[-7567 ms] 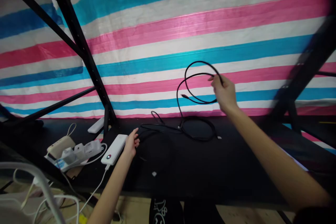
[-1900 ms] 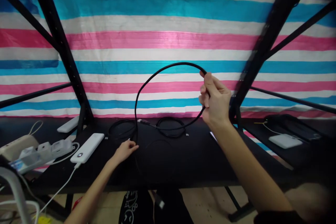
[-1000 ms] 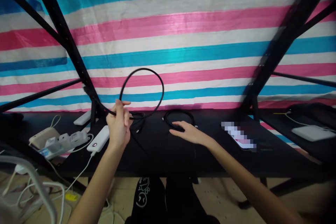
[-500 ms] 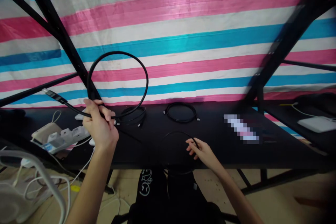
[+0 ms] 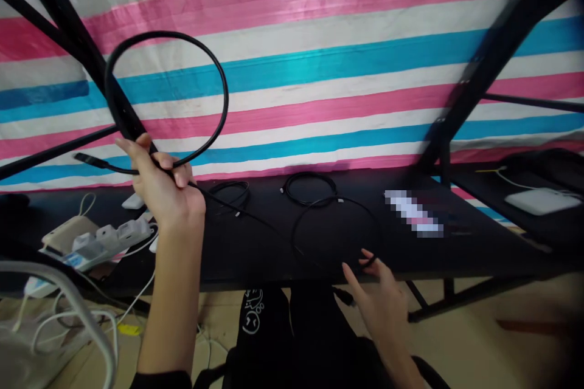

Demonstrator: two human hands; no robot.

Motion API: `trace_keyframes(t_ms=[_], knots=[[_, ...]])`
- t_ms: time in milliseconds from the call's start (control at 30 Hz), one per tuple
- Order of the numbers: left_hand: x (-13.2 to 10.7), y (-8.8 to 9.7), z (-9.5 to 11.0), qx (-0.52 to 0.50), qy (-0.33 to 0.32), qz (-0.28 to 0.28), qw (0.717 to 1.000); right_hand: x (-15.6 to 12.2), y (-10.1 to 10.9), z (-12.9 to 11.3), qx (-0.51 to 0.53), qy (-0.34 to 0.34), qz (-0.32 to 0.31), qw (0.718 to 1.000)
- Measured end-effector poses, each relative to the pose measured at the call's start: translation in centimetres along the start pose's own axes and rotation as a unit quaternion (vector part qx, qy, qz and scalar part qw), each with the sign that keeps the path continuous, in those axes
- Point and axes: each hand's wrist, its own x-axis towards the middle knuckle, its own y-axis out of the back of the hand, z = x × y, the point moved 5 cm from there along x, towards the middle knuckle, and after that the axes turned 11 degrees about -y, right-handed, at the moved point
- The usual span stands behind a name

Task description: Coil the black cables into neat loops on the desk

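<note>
My left hand (image 5: pixel 162 179) is raised at left, its fingers closed around a black cable (image 5: pixel 227 94). A large open loop of the cable rises above this hand, and one plug end sticks out to the left. From the hand the cable runs down to the right and curves in a second loop just over the table. My right hand (image 5: pixel 378 292), near the table's front edge, holds that lower loop loosely at the fingers, with the thumb apart. A dark plug (image 5: pixel 343 296) hangs beside the right hand, in front of my dark trousers.
Two coiled black cables, one (image 5: pixel 310 175) at centre and one (image 5: pixel 235 183) left of it, lie on the black table (image 5: pixel 255 261). A power strip (image 5: pixel 100 246) with chargers is at left. A blurred-out item (image 5: pixel 413 213) lies at right. Black metal posts (image 5: pixel 483 67) frame a striped sheet.
My left hand has moved up and left, lifting the loop higher. My right hand has moved right and toward me, and the lower loop has spread wider.
</note>
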Motion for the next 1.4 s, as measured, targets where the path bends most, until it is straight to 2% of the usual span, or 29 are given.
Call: trace_keyframes(t_ms=[67, 133, 167, 200, 233, 267, 300, 367, 400, 433, 467, 500, 567, 600, 667, 767, 867, 933, 1000, 1067, 1133, 1200, 1300, 1400], knots=[[-0.4, -0.2, 0.3, 0.001, -0.007, 0.009, 1.000, 0.0, 1.9, -0.7, -0.007, 0.027, 0.056, 0.998], [-0.8, -0.2, 0.6, -0.004, -0.004, 0.021, 1.000, 0.3, 3.5, -0.9, 0.008, 0.005, 0.060, 0.998], [-1.0, -0.2, 0.6, -0.010, 0.004, 0.025, 1.000, 0.3, 4.0, -0.8, 0.016, -0.023, 0.039, 0.999], [-1.2, -0.2, 0.6, -0.018, 0.015, 0.024, 0.999, 0.3, 4.0, -0.7, 0.030, -0.061, -0.004, 0.998], [-1.3, -0.2, 0.5, -0.026, 0.027, 0.022, 0.999, 0.1, 3.4, -0.6, 0.054, -0.103, -0.076, 0.990], [-1.4, -0.1, 0.5, -0.035, 0.038, 0.017, 0.999, -0.4, 2.2, -0.5, 0.088, -0.146, -0.176, 0.970], [-1.5, -0.1, 0.4, -0.046, 0.048, 0.010, 0.998, -1.4, 0.7, -0.7, 0.128, -0.188, -0.297, 0.927], [-1.8, 0.1, 0.0, -0.072, 0.073, -0.011, 0.995, -4.3, -2.6, -1.7, 0.217, -0.249, -0.512, 0.793], [-1.9, 0.3, -0.1, -0.082, 0.083, -0.023, 0.993, -5.6, -4.1, -2.3, 0.256, -0.269, -0.583, 0.723], [-2.1, 0.5, -0.2, -0.089, 0.094, -0.037, 0.991, -6.3, -5.2, -3.0, 0.307, -0.277, -0.606, 0.680], [-2.3, 0.7, -0.3, -0.089, 0.105, -0.051, 0.989, -6.6, -6.3, -3.6, 0.353, -0.283, -0.609, 0.651], [-2.5, 1.1, -0.4, -0.084, 0.113, -0.061, 0.988, -6.4, -7.3, -4.1, 0.397, -0.293, -0.595, 0.634], [-3.0, 1.7, -0.3, -0.071, 0.125, -0.079, 0.986, -5.3, -9.1, -4.5, 0.459, -0.316, -0.541, 0.630], [-3.2, 2.1, -0.2, -0.067, 0.131, -0.085, 0.985, -4.3, -9.7, -4.5, 0.478, -0.324, -0.507, 0.640], [-3.6, 2.9, -0.1, -0.062, 0.148, -0.093, 0.983, -2.0, -10.3, -4.3, 0.505, -0.323, -0.428, 0.676], [-4.0, 4.8, -0.3, -0.045, 0.197, -0.101, 0.974, 1.4, -9.7, -4.6, 0.539, -0.271, -0.347, 0.718], [-4.2, 7.2, -1.4, -0.010, 0.257, -0.128, 0.958, 3.2, -7.7, -6.3, 0.521, -0.190, -0.374, 0.743], [-4.5, 8.7, -2.5, 0.016, 0.303, -0.171, 0.937, 3.7, -6.0, -8.1, 0.479, -0.138, -0.407, 0.765], [-5.2, 9.5, -3.7, 0.056, 0.341, -0.240, 0.907, 3.8, -4.5, -10.0, 0.434, -0.093, -0.437, 0.782], [-6.0, 9.5, -4.7, 0.116, 0.357, -0.329, 0.866, 3.6, -3.6, -11.8, 0.383, -0.055, -0.480, 0.787], [-6.8, 8.6, -5.3, 0.191, 0.332, -0.420, 0.823, 3.1, -3.3, -13.3, 0.334, -0.031, -0.531, 0.778], [-7.1, 7.4, -5.4, 0.253, 0.266, -0.494, 0.788, 2.8, -3.3, -14.4, 0.312, -0.023, -0.573, 0.758], [-7.1, 6.1, -5.0, 0.289, 0.195, -0.554, 0.756, 3.3, -3.0, -15.4, 0.313, -0.028, -0.607, 0.730], [-6.9, 6.2, -4.5, 0.287, 0.209, -0.592, 0.724, 5.3, -1.9, -16.0, 0.346, -0.035, -0.585, 0.733]])
